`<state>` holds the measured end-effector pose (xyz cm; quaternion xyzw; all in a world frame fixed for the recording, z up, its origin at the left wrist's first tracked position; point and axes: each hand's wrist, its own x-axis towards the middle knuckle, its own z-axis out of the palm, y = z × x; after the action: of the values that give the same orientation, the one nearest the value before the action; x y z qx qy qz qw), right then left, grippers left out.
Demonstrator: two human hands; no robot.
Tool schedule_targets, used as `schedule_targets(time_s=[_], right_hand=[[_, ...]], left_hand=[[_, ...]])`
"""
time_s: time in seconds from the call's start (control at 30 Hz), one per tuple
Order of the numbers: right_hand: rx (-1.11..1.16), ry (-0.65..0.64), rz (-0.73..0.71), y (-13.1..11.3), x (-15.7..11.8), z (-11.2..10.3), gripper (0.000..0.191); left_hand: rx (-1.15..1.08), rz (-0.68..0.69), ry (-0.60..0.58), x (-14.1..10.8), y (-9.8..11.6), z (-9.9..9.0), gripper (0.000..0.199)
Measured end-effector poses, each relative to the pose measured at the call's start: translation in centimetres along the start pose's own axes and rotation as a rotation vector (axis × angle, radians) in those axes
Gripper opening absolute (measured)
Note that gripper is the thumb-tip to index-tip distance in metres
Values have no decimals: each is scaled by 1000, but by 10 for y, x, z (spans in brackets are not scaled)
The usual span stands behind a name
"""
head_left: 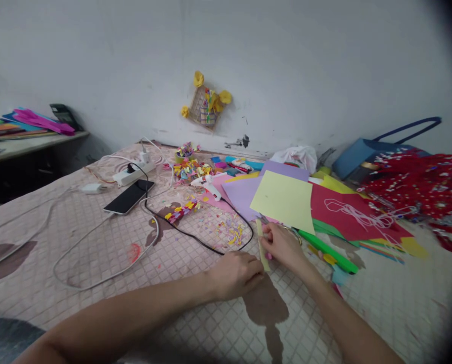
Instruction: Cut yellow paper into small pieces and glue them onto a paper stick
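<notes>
A narrow pale yellow paper strip (264,255) lies lengthwise between my hands, low over the table. My left hand (237,275) is closed at its near end, the fingertips curled against the paper. Farther up the strip, my right hand (281,243) is closed with thumb and finger on its edge. Metal scissors (263,218) show partly past my right hand; the hand covers their middle, so I cannot tell whether it touches them. Just behind lies a pale yellow paper sheet (284,199), on top of purple sheets (239,194).
A black cable (195,237) runs from a white glue gun (209,188). Paper scraps (231,232), a phone (129,197) and a power strip (135,174) are to the left. Rightward are a green tool (328,252), red paper (340,210), string (362,215) and red tinsel (419,182).
</notes>
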<state>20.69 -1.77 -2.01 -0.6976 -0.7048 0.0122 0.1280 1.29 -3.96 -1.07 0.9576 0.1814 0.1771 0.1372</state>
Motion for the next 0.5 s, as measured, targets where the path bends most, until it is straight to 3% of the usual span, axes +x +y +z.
schedule_targets(time_s=[0.23,0.5], right_hand=[[15,15,-18,-5,-4,-1,32],[29,-6,-16,0,-6,-1,26]], left_hand=[[-3,8,6,-2,0,0,17],[-11,20,-14,-6,0,-2,18]])
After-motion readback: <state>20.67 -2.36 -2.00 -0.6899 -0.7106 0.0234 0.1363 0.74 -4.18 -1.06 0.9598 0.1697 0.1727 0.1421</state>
